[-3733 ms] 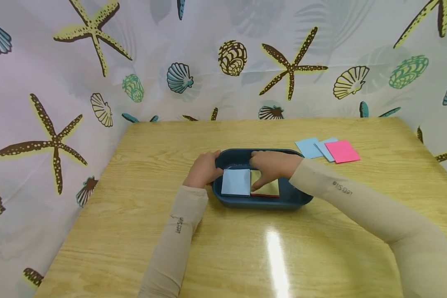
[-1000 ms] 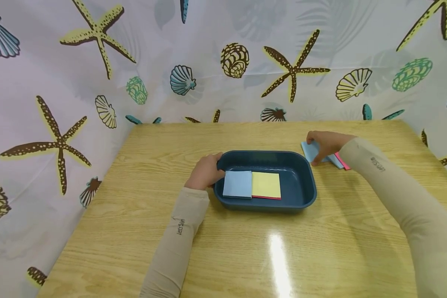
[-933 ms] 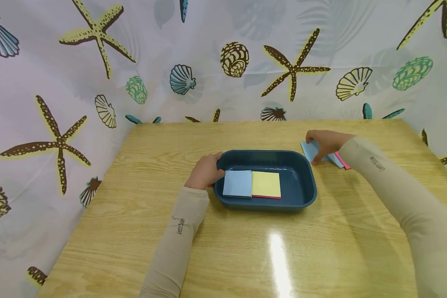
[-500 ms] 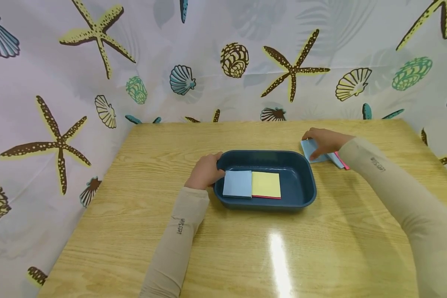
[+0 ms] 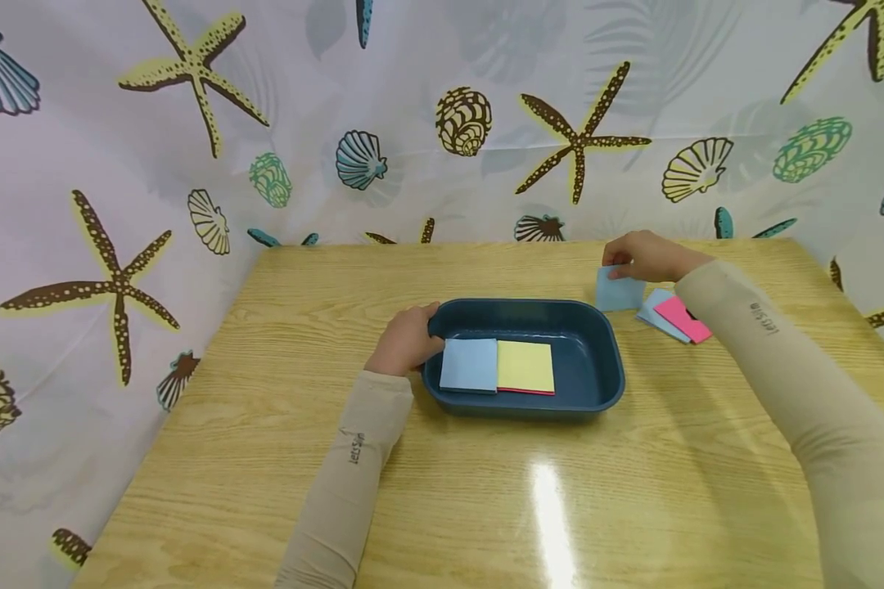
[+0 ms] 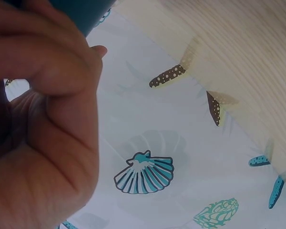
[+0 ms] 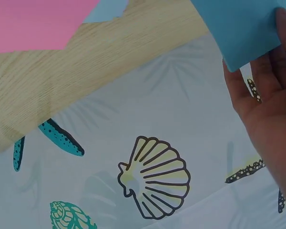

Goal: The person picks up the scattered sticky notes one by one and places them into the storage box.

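Observation:
At its left end, a dark blue plastic tub [image 5: 589, 384] is gripped by my left hand [image 5: 405, 339], thumb over the rim. Inside the tub lie a stack of light blue sticky notes [image 5: 469, 365] and, right beside it, a yellow stack [image 5: 525, 366] with red or pink showing beneath. My right hand [image 5: 644, 255] pinches a light blue sticky note [image 5: 619, 290] between thumb and fingers, raised behind the tub's right end. The right wrist view shows the same blue note [image 7: 243, 33] with the thumb on its face and fingers behind.
Right of the held note, a pink sticky note [image 5: 679, 317] overlaps light blue ones [image 5: 656, 303] on the wooden table [image 5: 324, 286]. A curtain [image 5: 412, 65] printed with shells and starfish hangs around the table's back and sides.
My right hand has gone from the tub to the loose notes, then pinched a blue one and lifted it upright. The pink note shows again. My left hand has stayed on the tub.

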The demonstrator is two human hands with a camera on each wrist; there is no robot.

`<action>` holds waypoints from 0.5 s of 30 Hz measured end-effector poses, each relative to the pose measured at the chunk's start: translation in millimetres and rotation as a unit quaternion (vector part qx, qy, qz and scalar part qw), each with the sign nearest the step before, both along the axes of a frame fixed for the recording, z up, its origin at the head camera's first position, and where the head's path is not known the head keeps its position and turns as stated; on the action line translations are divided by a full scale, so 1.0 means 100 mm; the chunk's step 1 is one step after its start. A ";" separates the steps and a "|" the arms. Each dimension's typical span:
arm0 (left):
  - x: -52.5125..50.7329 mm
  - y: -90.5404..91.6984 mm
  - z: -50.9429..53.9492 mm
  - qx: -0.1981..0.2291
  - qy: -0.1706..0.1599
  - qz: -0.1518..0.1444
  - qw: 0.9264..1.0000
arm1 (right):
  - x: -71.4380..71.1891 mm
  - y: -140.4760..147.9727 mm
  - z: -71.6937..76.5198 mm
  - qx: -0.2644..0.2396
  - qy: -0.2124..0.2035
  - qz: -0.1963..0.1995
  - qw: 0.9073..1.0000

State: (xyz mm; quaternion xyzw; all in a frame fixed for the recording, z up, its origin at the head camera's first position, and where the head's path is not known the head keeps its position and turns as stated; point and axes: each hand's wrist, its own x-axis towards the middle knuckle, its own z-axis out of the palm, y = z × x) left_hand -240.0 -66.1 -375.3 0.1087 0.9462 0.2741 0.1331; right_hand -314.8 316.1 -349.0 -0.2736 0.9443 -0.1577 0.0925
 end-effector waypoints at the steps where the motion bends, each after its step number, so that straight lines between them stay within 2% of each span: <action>1: 0.00 0.00 0.00 0.000 -0.001 0.001 1.000 | 0.01 -0.01 0.03 -0.006 0.007 -0.006 1.000; 7: 0.01 0.00 -0.01 -0.003 -0.002 -0.003 1.000 | 0.14 -0.10 0.25 -0.056 0.041 -0.066 0.995; 10: 0.02 0.01 -0.01 -0.002 -0.002 -0.005 1.000 | 0.22 -0.23 0.41 -0.080 0.045 -0.077 0.993; 12: 0.02 0.01 0.00 -0.001 -0.004 -0.002 1.000 | 0.28 -0.35 0.53 -0.090 0.029 -0.073 0.993; 15: 0.01 0.01 0.00 -0.004 -0.007 0.001 1.000 | 0.37 -0.56 0.69 -0.092 -0.029 -0.060 0.994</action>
